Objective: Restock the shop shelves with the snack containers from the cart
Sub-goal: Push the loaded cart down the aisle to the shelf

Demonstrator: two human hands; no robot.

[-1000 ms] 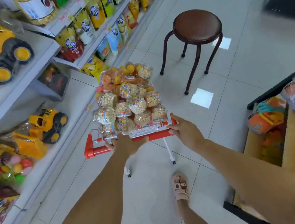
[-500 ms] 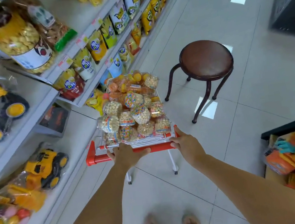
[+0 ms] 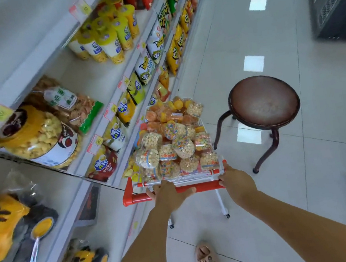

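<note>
A small cart (image 3: pixel 130 194) stands in the shop aisle just right of the shelves (image 3: pixel 85 83), its basket heaped above the rim with clear round snack containers (image 3: pixel 176 143). Those nearer the person hold pale puffed balls and coloured bits, and those at the far end hold orange pieces. The left hand (image 3: pixel 168 194) is curled over the red handle (image 3: pixel 206 186) near its middle, with the thumb lying along the bar. The right hand (image 3: pixel 236 182) grips the handle's right end, fingers wrapped round it. Both arms reach forward from the near edge of the view. On the left, the shelves carry a big tub of popcorn (image 3: pixel 38 141) with a bag of crackers (image 3: pixel 70 105) beside it, yellow cups (image 3: pixel 108 40) further along, and rows of chip bags (image 3: pixel 147 65) running to the far end. Lower and nearer on the left lie yellow toy trucks (image 3: pixel 10 231) in clear wrapping. A round brown stool (image 3: pixel 264 101) stands on the tiled floor (image 3: pixel 286 181) to the right of the cart, apart from it. One foot in a beige sandal (image 3: pixel 208 261) shows near the bottom, behind the cart.
</note>
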